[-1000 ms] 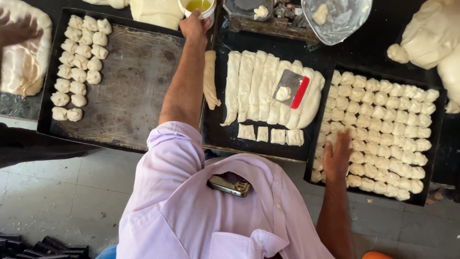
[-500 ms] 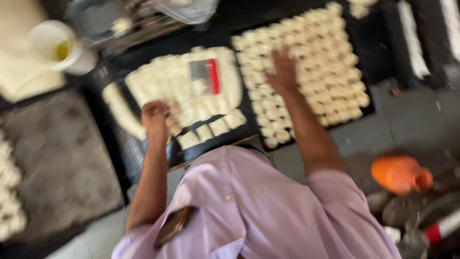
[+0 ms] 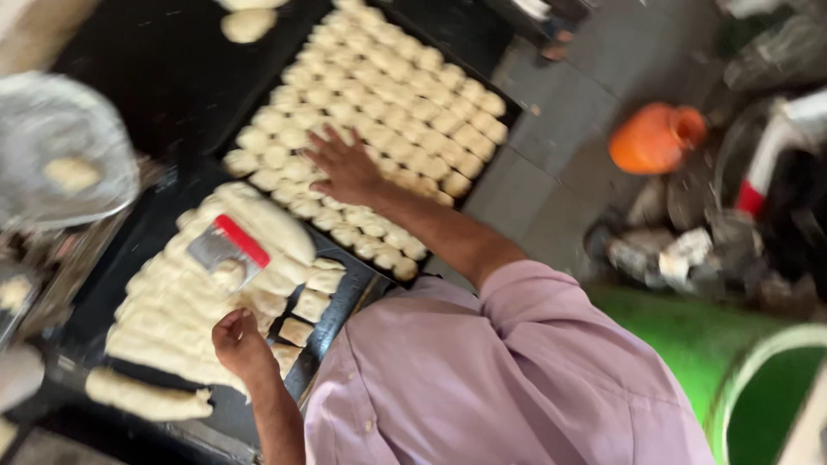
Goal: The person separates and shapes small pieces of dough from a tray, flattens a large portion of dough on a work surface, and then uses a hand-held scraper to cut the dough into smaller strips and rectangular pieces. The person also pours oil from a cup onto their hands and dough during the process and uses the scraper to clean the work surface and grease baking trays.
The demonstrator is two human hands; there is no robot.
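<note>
My right hand [image 3: 345, 168] lies flat, fingers spread, on the small dough balls [image 3: 405, 95] that fill the black tray [image 3: 508, 108] at upper centre. My left hand [image 3: 244, 343] is curled over the small cut dough pieces [image 3: 310, 303] at the near edge of the middle tray [image 3: 332, 323]; blur hides the fingertips. Long dough logs [image 3: 172, 319] lie side by side on that tray. A metal scraper with a red handle [image 3: 228, 245] rests on top of them. My lilac shirt [image 3: 482, 387] fills the lower middle.
A loose dough log [image 3: 142, 398] lies at the lower left. A plastic-covered bowl [image 3: 56, 155] with dough sits at the left, a dough lump [image 3: 247, 23] at the top. On the tiled floor to the right are an orange jug [image 3: 655, 138], clutter and a green bin [image 3: 749, 379].
My left hand came back from the cup at the far edge to the cut dough pieces. My right hand stayed on the dough balls. The view swung right and tilted.
</note>
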